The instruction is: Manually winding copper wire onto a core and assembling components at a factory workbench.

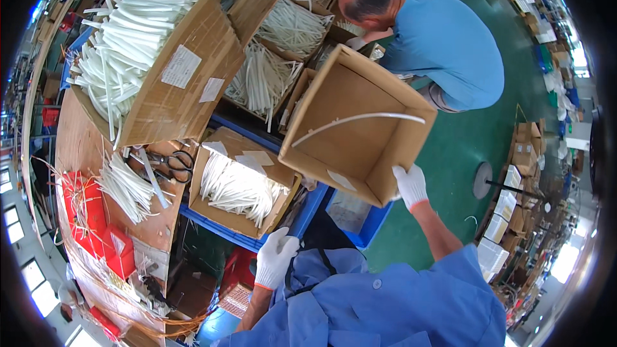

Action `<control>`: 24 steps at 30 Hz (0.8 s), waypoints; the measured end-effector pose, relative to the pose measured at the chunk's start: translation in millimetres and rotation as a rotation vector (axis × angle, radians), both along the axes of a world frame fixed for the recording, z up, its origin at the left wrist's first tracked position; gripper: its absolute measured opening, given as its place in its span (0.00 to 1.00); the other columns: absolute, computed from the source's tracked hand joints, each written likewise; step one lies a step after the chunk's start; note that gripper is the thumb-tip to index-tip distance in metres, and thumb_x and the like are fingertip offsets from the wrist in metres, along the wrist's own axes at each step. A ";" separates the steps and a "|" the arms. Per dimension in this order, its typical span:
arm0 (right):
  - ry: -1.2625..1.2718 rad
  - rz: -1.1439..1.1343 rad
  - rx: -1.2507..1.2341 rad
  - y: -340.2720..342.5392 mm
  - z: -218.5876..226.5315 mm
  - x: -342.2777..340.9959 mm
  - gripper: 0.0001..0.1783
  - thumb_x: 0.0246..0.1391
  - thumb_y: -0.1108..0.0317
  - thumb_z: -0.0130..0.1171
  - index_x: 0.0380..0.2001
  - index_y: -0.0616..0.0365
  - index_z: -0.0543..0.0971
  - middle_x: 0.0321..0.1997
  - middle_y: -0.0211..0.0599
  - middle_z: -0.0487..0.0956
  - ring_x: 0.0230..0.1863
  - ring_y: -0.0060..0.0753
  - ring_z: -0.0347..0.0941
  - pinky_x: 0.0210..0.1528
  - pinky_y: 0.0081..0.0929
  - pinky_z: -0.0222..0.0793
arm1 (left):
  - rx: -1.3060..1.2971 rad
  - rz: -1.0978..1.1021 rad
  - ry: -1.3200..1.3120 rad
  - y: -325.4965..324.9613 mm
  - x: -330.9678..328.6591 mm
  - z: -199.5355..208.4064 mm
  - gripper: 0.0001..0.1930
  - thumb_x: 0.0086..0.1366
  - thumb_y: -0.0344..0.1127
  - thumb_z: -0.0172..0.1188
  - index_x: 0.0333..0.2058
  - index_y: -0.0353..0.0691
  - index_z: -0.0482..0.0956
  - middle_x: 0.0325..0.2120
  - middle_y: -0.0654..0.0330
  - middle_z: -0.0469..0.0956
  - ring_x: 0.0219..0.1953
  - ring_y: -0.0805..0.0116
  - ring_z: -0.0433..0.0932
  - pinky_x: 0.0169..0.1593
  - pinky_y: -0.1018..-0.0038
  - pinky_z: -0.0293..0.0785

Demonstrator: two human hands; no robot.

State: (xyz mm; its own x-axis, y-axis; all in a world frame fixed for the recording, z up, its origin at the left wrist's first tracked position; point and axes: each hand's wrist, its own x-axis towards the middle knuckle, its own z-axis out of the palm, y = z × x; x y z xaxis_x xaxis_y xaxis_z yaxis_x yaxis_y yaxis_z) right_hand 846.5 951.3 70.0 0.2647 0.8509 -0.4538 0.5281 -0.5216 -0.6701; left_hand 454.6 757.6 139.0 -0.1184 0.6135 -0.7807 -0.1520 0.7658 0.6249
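My right hand (411,186), in a white glove, grips the near right corner of an open cardboard box (392,148), which is tilted so its inside shows. A single curved white tube (360,117) lies in this box. My left hand (277,257), gloved too, is held low in front of my body with its fingers loosely bent and apart, and nothing shows in it. Just beyond it stands a smaller carton (277,183) filled with short white tubes (238,186), resting on a blue crate edge (222,236).
A large carton (177,93) heaped with white tubes stands on the wooden bench (77,125) at left. Scissors (178,164), loose tubes (128,186) and red bins (87,212) lie there. A co-worker in blue (443,45) bends over further cartons. A blue bin (366,234) sits on the green floor.
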 end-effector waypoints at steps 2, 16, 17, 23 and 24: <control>-0.144 0.131 -0.045 45.7 -4.0 -31.2 0.24 0.65 0.53 0.61 0.47 0.67 0.87 0.41 0.61 0.89 0.46 0.65 0.87 0.50 0.52 0.81 | -0.029 0.095 0.039 -8.4 -7.4 7.7 0.28 0.77 0.34 0.67 0.67 0.23 0.73 0.48 0.44 0.87 0.45 0.59 0.91 0.49 0.66 0.90; 0.183 0.034 -0.229 70.2 -208.4 -38.8 0.20 0.72 0.58 0.62 0.59 0.60 0.82 0.52 0.39 0.86 0.47 0.36 0.86 0.44 0.46 0.89 | -0.221 0.388 0.136 -134.6 -77.2 -5.9 0.26 0.80 0.40 0.63 0.68 0.28 0.74 0.51 0.45 0.87 0.46 0.59 0.91 0.48 0.66 0.90; 0.219 0.027 -0.191 57.3 -202.0 -44.2 0.20 0.72 0.57 0.62 0.57 0.59 0.83 0.50 0.36 0.85 0.45 0.33 0.85 0.43 0.43 0.88 | -0.242 0.411 0.139 -150.4 -82.3 -12.8 0.26 0.80 0.40 0.63 0.68 0.29 0.74 0.51 0.45 0.87 0.46 0.60 0.91 0.48 0.67 0.90; 0.292 -0.206 -0.270 -65.1 -194.9 -42.7 0.05 0.69 0.66 0.61 0.36 0.45 0.76 0.28 0.31 0.73 0.27 0.36 0.72 0.28 0.48 0.73 | -0.301 0.518 0.202 -222.3 -163.7 -13.0 0.27 0.77 0.46 0.66 0.62 0.28 0.80 0.49 0.48 0.88 0.44 0.64 0.91 0.46 0.69 0.88; 0.376 -0.179 -0.257 -92.5 -191.6 -46.4 0.08 0.70 0.64 0.59 0.33 0.42 0.74 0.26 0.27 0.68 0.25 0.33 0.67 0.25 0.43 0.63 | -0.310 0.533 0.193 -236.4 -181.1 -20.7 0.27 0.77 0.47 0.66 0.62 0.29 0.80 0.50 0.48 0.88 0.44 0.64 0.91 0.47 0.69 0.88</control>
State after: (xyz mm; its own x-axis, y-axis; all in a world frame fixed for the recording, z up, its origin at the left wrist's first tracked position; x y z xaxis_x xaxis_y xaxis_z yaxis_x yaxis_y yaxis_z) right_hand 800.1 858.9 -121.6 0.1743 0.6549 -0.7353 0.1610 -0.7557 -0.6349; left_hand 273.4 521.2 118.4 -0.5006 0.1815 -0.8465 -0.4683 0.7656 0.4411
